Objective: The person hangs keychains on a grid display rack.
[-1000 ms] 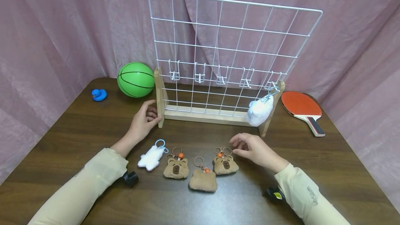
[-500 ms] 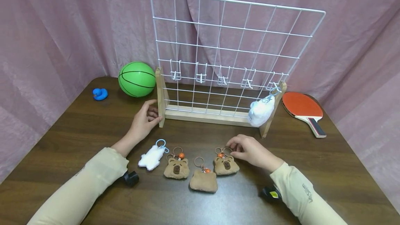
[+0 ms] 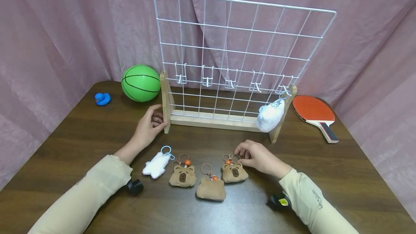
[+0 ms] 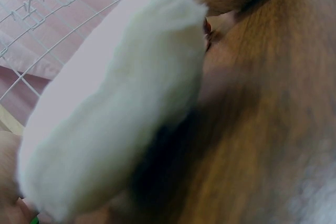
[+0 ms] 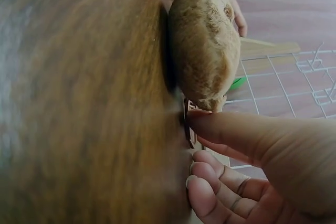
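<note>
My left hand (image 3: 147,127) grips the left wooden upright (image 3: 164,100) of a white wire grid rack (image 3: 227,50), thumb in front. My right hand (image 3: 260,156) pinches the ring of the rightmost brown capybara plush keychain (image 3: 234,172), which lies face up on the table. In the right wrist view, the thumb (image 5: 231,129) overlaps the ring beside the brown plush (image 5: 205,45). Two more brown plush keychains lie to its left, one face up (image 3: 182,176) and one face down (image 3: 211,189). A white plush keychain (image 3: 156,165) lies nearest my left forearm and fills much of the left wrist view.
Several white hooks (image 3: 230,83) line the grid; a white plush keychain (image 3: 270,116) hangs from the rightmost. Behind my left hand sit a green ball (image 3: 141,83) and a blue rubber duck (image 3: 102,99). A red table tennis paddle (image 3: 313,109) lies right of the rack.
My right hand has moved left onto the rightmost brown keychain's ring and now pinches it. My left hand has stayed on the upright.
</note>
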Available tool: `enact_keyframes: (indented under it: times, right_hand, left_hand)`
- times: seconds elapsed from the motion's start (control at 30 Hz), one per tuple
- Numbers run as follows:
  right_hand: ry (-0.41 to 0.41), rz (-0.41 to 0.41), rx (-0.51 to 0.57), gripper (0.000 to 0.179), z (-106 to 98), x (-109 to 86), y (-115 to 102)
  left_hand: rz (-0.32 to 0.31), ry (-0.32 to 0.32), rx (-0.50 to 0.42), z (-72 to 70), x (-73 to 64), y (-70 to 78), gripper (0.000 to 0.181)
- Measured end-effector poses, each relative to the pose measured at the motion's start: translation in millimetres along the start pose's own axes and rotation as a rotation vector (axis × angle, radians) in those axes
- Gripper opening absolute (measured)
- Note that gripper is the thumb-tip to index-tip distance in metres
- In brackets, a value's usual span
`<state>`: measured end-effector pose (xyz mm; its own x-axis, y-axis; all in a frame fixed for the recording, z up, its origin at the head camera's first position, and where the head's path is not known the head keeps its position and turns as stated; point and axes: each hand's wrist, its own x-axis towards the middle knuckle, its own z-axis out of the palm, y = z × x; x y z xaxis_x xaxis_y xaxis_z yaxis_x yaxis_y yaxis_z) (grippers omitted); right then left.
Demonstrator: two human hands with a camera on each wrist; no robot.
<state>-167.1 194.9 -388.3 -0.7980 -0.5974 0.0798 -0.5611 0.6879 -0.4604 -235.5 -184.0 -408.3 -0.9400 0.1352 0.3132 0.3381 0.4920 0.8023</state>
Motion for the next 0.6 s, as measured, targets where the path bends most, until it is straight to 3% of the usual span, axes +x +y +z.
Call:
enact_keyframes:
  times: [0.6]
  right_hand:
    - [-0.015,0.065,0.135,0.023,-0.3,-1.8,-2.7]
  left_hand:
    - [0.002,0.003,0.001,0.3,-1.5,-1.1,0.06]
